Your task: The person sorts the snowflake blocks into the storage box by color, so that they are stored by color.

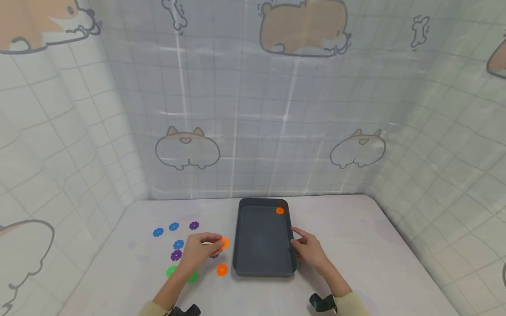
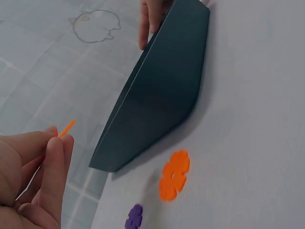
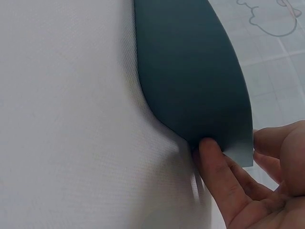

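Between thumb and fingers, my left hand point(image 1: 200, 251) pinches an orange flower-shaped plastic disc point(image 1: 225, 242), held just left of the dark grey tray point(image 1: 262, 267). Edge-on, the same disc point(image 2: 67, 128) appears in the left wrist view. My right hand point(image 1: 310, 251) grips the tray's right side, one finger point(image 3: 214, 155) pressing on the outer wall and others at the rim. Inside the tray, near its far right corner, lies an orange disc point(image 1: 280, 210). Another orange disc point(image 1: 222, 270) is on the table by the tray's near left corner.
Left of the tray lie blue discs point(image 1: 158, 232), purple discs point(image 1: 176, 255) and green discs point(image 1: 193, 277), some partly hidden by the left hand and forearm. A patterned curtain point(image 1: 253, 109) borders the white table point(image 1: 356, 245) at the back and sides.
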### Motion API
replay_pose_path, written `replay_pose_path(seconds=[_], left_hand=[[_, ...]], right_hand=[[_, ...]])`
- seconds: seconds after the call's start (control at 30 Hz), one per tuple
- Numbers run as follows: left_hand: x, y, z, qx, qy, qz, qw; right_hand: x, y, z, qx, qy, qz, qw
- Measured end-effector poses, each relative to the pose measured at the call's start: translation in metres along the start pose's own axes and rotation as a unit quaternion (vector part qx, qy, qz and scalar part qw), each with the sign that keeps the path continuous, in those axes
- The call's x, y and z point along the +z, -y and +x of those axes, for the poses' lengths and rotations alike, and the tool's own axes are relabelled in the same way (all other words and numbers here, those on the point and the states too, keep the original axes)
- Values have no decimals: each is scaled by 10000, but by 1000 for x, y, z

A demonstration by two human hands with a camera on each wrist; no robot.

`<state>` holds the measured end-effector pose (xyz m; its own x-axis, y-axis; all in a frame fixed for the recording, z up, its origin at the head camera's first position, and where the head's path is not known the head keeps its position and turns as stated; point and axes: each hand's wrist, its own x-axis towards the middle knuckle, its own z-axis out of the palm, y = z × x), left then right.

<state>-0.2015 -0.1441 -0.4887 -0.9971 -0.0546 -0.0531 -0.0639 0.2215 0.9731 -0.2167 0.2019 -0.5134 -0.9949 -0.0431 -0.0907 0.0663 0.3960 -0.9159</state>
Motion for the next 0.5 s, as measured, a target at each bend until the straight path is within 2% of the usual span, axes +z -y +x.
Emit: replay_pose_path(seconds=[0.5], left_hand=[[35, -8, 24, 164, 137, -750, 9970]], right_hand=[[0, 0, 1, 0, -40, -7, 10000]])
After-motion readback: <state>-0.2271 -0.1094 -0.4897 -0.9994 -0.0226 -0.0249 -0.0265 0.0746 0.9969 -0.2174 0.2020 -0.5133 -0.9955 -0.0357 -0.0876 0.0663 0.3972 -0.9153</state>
